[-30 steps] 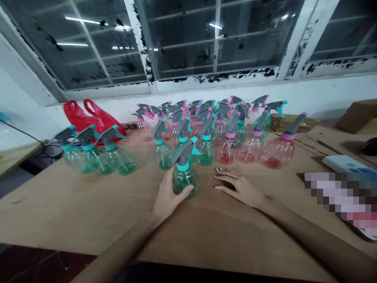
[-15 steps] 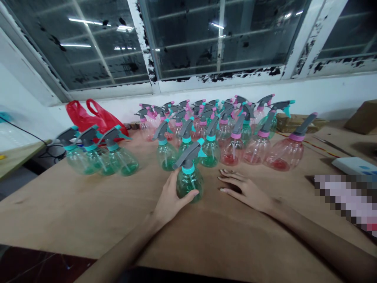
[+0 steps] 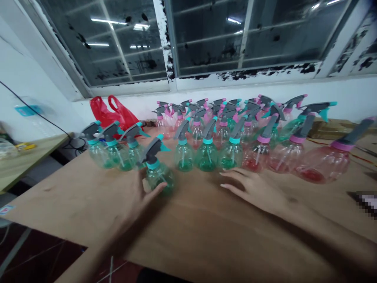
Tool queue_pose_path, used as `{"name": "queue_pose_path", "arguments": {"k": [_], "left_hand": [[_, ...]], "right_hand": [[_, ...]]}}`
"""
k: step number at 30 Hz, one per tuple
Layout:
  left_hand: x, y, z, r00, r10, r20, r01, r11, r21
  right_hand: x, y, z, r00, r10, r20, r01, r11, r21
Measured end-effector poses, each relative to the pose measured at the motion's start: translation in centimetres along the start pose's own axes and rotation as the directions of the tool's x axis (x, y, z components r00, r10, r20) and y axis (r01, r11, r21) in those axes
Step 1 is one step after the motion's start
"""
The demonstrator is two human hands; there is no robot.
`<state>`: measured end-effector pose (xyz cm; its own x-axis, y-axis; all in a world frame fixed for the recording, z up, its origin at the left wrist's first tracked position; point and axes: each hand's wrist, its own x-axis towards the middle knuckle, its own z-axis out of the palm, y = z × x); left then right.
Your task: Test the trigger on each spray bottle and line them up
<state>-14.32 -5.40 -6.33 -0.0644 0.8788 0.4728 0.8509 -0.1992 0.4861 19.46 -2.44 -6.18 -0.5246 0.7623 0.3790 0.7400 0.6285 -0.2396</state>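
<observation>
From my feed: left hand (image 3: 137, 200) has the spray bottle (image 3: 157, 175), wrapped around the body below the teal collar (image 3: 153, 164), thumb across the near side. Grip is moderately wide, set by the round body. Bottle sits front-left on the table (image 3: 188, 232), between the left trio (image 3: 135, 155) and the green row (image 3: 207, 155), nearer me than both. It leans a bit; motion blur, so I can't tell if the base touches wood.

Right hand (image 3: 259, 190) holds nothing: palm down, fingers loosely spread, in front of the green row and the nearest pink bottle (image 3: 257, 157). I can't confirm fingertip contact with the table.

Handling, my read: light, thin clear plastic. Walls probably flex if I squeeze hard, and smooth enough to slip if damp. Not very fragile. Dark green at the bottom could be liquid or just thicker tint; can't tell. The grey head (image 3: 151, 151) makes it top-heavy, so tipping is the main risk. Best hold is around the belly, thumb opposing fingers, or at the collar for steadiness. I'd avoid the teal trigger (image 3: 165, 147); it pivots and gives poor purchase.
</observation>
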Motion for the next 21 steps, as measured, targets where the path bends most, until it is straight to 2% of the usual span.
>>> {"name": "queue_pose_path", "arguments": {"k": [2,4,6,9,13,16,18,21], "left_hand": [[1.1,-0.6,-0.4,0.99,0.124,-0.073,-0.104,0.967,0.235],[2.2,-0.5,-0.6,0.975,0.195,-0.104,-0.149,0.928,0.342],[3.0,-0.2,-0.6,0.974,0.207,-0.095,-0.155,0.907,0.392],[3.9,0.5,-0.6,0.976,0.209,-0.06,-0.154,0.862,0.484],[4.9,1.3,-0.8,0.981,0.192,-0.011,-0.149,0.793,0.591],[5.7,2.0,-1.3,0.99,0.094,0.103,-0.139,0.723,0.677],[6.1,2.6,-1.6,0.988,0.026,0.156,-0.126,0.719,0.684],[6.3,3.2,-2.1,0.981,0.0,0.192,-0.129,0.739,0.662]], "right_hand": [[2.7,-2.6,-0.6,0.999,-0.01,-0.05,0.008,0.999,-0.033],[5.3,-4.8,-0.8,0.996,0.037,-0.079,-0.04,0.998,-0.042],[7.6,-6.3,-0.5,0.987,0.104,-0.118,-0.11,0.993,-0.041],[10.1,-7.1,0.4,0.977,0.169,-0.131,-0.171,0.985,-0.001],[11.9,-7.2,1.6,0.966,0.219,-0.136,-0.215,0.976,0.042],[12.8,-7.3,2.0,0.962,0.246,-0.122,-0.239,0.969,0.069],[13.3,-7.5,2.2,0.958,0.264,-0.109,-0.257,0.964,0.069],[13.8,-7.7,2.4,0.956,0.278,-0.096,-0.273,0.96,0.059]]}}
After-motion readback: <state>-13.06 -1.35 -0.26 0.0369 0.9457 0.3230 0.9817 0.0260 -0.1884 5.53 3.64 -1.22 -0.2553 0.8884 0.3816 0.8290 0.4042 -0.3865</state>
